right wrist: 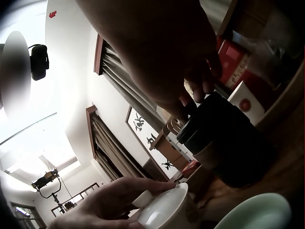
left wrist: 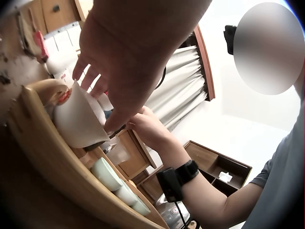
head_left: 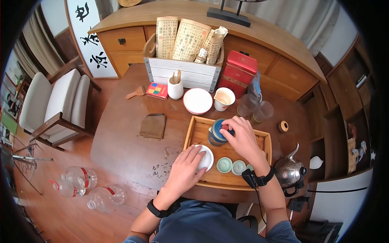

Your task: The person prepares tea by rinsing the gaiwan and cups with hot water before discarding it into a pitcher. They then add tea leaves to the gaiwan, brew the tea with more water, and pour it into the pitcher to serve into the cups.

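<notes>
The right hand (head_left: 245,141) pinches the red knob (head_left: 225,127) of the blue pot (head_left: 217,139) while the left hand (head_left: 183,172) has its fingers curled round the white lidded bowl (head_left: 207,158), both vessels at the wooden tray (head_left: 221,152) on the surface (head_left: 117,133).

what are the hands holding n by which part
The right hand pinches the red knob on the blue pot's lid; the left hand holds the white bowl by its rim.

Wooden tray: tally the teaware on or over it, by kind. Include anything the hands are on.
Pale green cups: 3
White lidded bowl: 1
Blue lidded pot: 1
Total: 5
</notes>
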